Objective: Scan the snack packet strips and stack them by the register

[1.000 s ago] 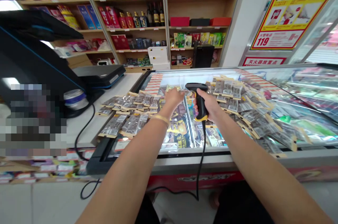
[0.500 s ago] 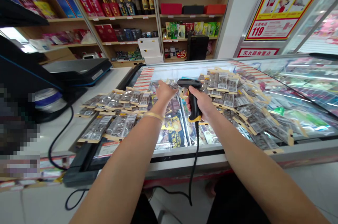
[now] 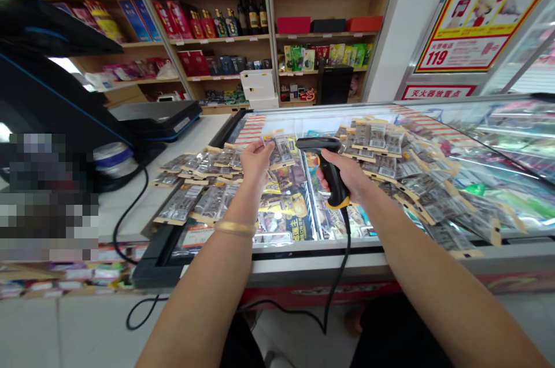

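My right hand (image 3: 344, 174) is wrapped round the handle of a black and yellow barcode scanner (image 3: 332, 168), its head pointing left. A clear plastic packet (image 3: 284, 151) with a barcode label hangs from my left hand (image 3: 256, 159), pinched at its edge just left of the scanner's head. Left of that hand lies a pile of similar packets (image 3: 186, 200) with tan edges. A larger heap of such packets (image 3: 416, 177) spreads to the right of my right hand. Both piles rest on the glass top of a chest freezer (image 3: 299, 267).
A dark scale (image 3: 160, 116) and a black monitor stand (image 3: 47, 96) are on the counter at left. The scanner's black cable (image 3: 336, 287) drops over the freezer's front edge to the floor. Shelves (image 3: 225, 38) with boxes and bottles line the back wall.
The packet in my left hand has come away from the scanner and now shows its label side. My left hand has moved slightly left; the view has shifted.
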### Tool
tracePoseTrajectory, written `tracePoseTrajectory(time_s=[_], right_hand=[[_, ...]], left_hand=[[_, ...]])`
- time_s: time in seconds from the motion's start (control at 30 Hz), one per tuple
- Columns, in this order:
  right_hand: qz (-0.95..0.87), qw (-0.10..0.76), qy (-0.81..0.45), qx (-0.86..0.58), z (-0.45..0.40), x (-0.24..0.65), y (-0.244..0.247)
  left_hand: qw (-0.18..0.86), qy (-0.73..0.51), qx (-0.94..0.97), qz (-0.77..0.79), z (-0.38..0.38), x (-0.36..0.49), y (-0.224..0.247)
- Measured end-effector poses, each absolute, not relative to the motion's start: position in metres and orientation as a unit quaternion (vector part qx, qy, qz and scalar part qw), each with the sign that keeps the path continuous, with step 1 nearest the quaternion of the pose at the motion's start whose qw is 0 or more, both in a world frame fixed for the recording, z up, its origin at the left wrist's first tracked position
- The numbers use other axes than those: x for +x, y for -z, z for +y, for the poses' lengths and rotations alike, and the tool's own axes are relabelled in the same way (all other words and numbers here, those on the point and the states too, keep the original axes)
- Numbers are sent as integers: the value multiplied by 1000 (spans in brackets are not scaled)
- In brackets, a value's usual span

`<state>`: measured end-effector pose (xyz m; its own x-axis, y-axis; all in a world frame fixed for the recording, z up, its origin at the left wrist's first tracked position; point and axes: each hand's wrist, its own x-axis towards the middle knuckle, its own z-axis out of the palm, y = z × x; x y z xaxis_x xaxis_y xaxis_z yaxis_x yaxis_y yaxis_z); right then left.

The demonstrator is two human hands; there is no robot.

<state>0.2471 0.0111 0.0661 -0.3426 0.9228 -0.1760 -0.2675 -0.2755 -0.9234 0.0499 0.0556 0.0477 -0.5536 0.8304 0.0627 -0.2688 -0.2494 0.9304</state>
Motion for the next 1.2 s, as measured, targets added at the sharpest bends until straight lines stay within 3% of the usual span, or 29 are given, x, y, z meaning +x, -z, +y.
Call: tracePoseTrajectory(time_s=[0.3, 0.87, 1.03, 1.2], right_hand=[[-475, 373, -695, -390, 8, 246, -65], [-458, 355, -722, -379, 7, 248, -62], [-430, 364, -735, -378, -3, 231, -74], [-449, 316, -761, -346, -19, 189, -86]], left_hand=[[362, -752, 289, 469, 59, 45, -46], [352, -730, 298, 504, 60, 47, -46], [364, -700, 383, 480, 38, 7, -74], [358, -654, 366, 557, -15, -70, -93]])
